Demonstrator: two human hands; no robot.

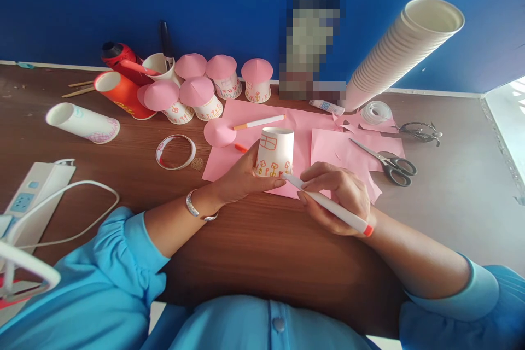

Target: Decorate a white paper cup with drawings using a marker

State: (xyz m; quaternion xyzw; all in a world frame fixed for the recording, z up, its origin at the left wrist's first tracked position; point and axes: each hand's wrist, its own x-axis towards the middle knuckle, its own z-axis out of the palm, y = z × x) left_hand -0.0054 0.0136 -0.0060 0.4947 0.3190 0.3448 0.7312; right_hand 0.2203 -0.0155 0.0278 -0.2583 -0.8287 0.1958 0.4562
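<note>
My left hand [246,175] grips a white paper cup [275,150] from its left side and underneath. On the cup's wall are an orange window outline and a row of flowers along the lower edge. Between the fingers of my right hand [338,194] is a white felt-tip marker [334,209] with a red end, its tip at the cup's lower right edge. Pink paper sheets [301,120] lie behind and beneath the cup. A pink paper cone [220,132] and another marker [259,122] with an orange end rest on them.
Several decorated cups with pink cone roofs [257,70] stand at the back. A tall stack of paper cups [396,60] leans at the right, near scissors [394,165] and glasses [422,132]. To the left are a tape ring [175,152] and a power strip [35,197].
</note>
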